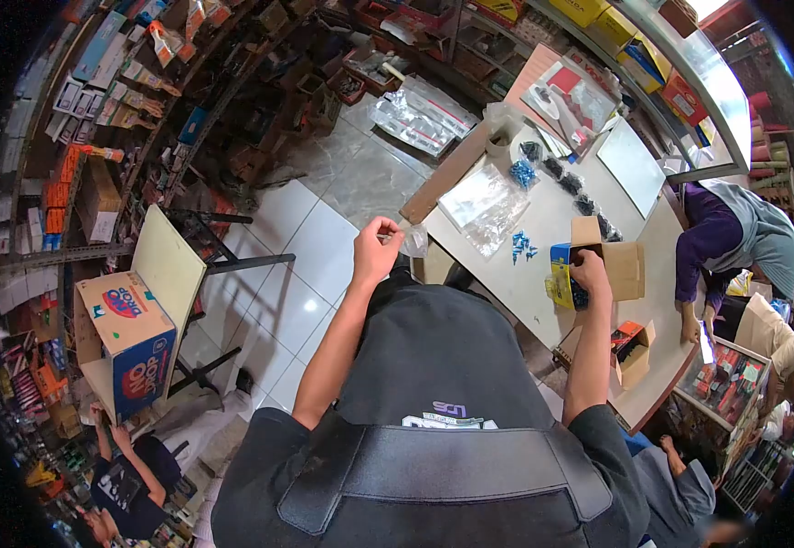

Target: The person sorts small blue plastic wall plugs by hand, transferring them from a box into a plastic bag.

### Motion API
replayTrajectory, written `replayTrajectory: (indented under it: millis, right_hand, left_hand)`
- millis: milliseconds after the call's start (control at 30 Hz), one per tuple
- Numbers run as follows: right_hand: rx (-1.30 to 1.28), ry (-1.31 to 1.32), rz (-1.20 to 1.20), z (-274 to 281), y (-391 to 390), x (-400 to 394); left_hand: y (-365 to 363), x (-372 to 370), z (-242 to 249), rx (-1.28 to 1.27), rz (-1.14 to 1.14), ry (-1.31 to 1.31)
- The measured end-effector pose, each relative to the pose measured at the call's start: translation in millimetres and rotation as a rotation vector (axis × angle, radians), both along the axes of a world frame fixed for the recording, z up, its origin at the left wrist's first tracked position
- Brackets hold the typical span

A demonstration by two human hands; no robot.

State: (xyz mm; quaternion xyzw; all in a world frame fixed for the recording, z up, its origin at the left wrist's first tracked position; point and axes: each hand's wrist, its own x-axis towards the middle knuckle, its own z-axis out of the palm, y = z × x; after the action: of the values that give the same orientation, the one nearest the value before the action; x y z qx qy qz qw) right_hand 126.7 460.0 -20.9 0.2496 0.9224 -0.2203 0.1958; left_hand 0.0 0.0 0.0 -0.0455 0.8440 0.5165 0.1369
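My left hand (pixel 378 250) is closed in a pinch on a small clear plastic bag (pixel 414 240), just off the table's near-left edge. Over a yellow-and-blue box (pixel 559 277) on the table, my right hand (pixel 589 273) has its fingers curled down at the opening; what they hold, if anything, is hidden. Dark blue small parts (pixel 580 296) show inside that box. An open brown carton (pixel 627 265) stands against its far side. Loose blue screw-like pieces (pixel 522 247) lie on the tabletop, and a heap of blue pieces (pixel 523 173) sits farther back.
Clear plastic bags (pixel 490 205) and a row of dark packets (pixel 572 183) lie on the white table (pixel 507 279). A smaller open carton (pixel 633 354) is at right. Another person (pixel 735 233) leans at the far side. A chair (pixel 178 279) bearing a large carton (pixel 127 320) stands left.
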Motion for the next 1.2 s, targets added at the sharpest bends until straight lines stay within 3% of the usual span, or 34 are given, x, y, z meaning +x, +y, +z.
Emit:
replayTrajectory:
  millis: [167, 500, 600, 700, 767, 933, 1000, 1033, 1100, 1200]
  right_hand:
    - [0.109, 0.178, -0.102, 4.4, 2.3, 18.1]
    - [0.02, 0.187, -0.113, -6.3, -5.7, 21.6]
    - [-0.031, 0.302, -0.139, -10.9, -9.8, 28.9]
    - [0.015, 0.336, -0.255, -16.2, -9.4, 34.5]
    - [-0.001, 0.62, -0.403, -29.9, -6.2, 36.4]
    - [0.08, 0.838, -0.476, 3.1, -53.9, 14.5]
    - [-0.621, 0.824, -0.667, 10.3, -75.5, 3.0]
    - [-0.619, 0.826, -0.673, 9.7, -86.8, -3.8]
    - [-0.94, 0.764, -0.753, 6.4, -107.3, -15.3]
    - [-1.103, 0.655, -0.9, -4.1, -124.1, -21.8]
  left_hand:
    - [11.2, 8.1, -9.8, 0.046, 0.018, 0.021]
    - [-2.3, 7.4, -10.5, 0.009, 0.007, 0.014]
    - [-6.4, 6.4, -7.5, 0.002, 0.015, 0.025]
    - [-9.8, 7.0, -5.4, 0.003, 0.024, 0.019]
    - [-12.1, 7.3, -9.7, -0.006, 0.019, 0.018]
    - [-10.7, 7.6, -7.5, -0.001, 0.015, 0.018]
    - [-7.1, 6.7, -4.7, -0.009, 0.0, 0.006]
    - [-5.5, 5.9, -4.4, 0.006, 0.003, 0.009]
    - [-3.2, 4.7, -3.8, 0.02, 0.004, 0.011]
    - [-2.9, 1.9, -4.1, 0.03, 0.011, 0.018]
